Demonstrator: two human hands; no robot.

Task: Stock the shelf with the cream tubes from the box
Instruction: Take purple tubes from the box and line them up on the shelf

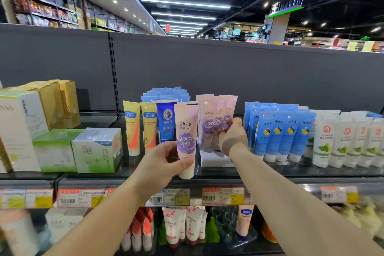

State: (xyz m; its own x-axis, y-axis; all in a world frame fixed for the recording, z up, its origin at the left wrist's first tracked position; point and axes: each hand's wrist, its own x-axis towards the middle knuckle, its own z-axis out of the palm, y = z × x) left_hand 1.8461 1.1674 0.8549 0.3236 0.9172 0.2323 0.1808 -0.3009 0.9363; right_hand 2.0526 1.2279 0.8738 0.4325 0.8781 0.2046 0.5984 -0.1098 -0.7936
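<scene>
Pink cream tube: upright, cap down, pinched near its lower end by left hand, above the glass shelf near edge. Pink tubes in tray: standing just right and farther back; right hand fingers curled round their fronts. Blue tubes further right.

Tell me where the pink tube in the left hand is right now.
In the head view, the pink tube stands cap-down at centre, held by the left hand above the shelf edge, just left of the pink tubes on the shelf.
</scene>
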